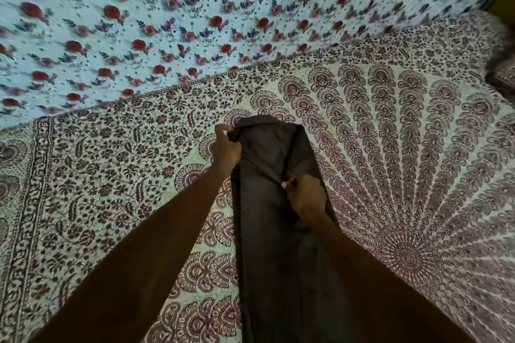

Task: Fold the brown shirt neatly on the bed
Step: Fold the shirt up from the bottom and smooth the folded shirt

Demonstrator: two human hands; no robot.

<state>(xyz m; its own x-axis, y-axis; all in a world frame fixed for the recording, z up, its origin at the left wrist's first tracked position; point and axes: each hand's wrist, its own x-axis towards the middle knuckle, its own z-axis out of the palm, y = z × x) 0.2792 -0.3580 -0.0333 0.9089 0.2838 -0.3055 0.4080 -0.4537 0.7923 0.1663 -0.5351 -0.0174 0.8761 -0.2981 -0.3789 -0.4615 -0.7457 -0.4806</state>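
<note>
The brown shirt (267,231) lies as a long narrow strip down the middle of the bed (404,175), running from the bed's centre toward me. My left hand (226,147) pinches the shirt's far left corner near the collar end. My right hand (305,198) grips a fold of fabric along the shirt's right side, a little nearer to me. Taut creases run between the two hands. The near end of the shirt passes out of view at the bottom edge.
The bed carries a cream sheet with a dark maroon peacock-feather print. A second, light blue sheet with red roses (195,22) covers the far side. A dark object (501,78) sits at the right edge.
</note>
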